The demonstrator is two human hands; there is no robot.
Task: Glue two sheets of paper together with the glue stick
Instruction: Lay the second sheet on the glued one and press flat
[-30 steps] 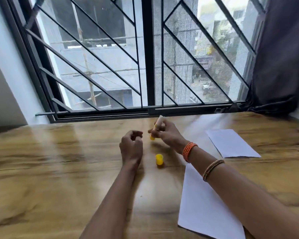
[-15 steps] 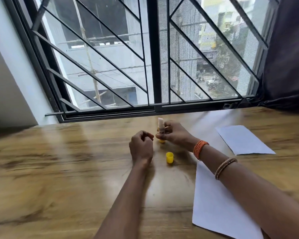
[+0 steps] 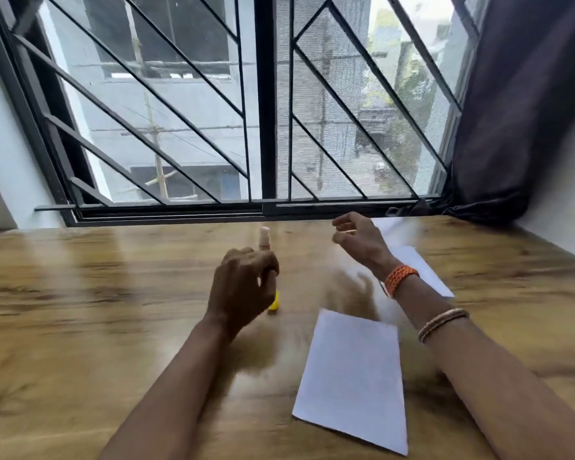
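Wood table (image 3: 80,310) under a barred window (image 3: 263,111). Your left hand (image 3: 243,287) has fingers curled round the glue stick (image 3: 265,239), tip up, uncapped; yellow cap (image 3: 275,302) sits just beside it. Right hand (image 3: 362,239) hovers, fingers loosely spread, holding nothing, over the far sheet (image 3: 419,270). Near sheet (image 3: 356,376) lies flat, apart. Looks like pre-gluing step; next prob. needs stick tip brought down onto a sheet w/ other hand pinning paper.

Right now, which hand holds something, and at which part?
The left hand grips the glue stick around its lower body. The right hand holds nothing.
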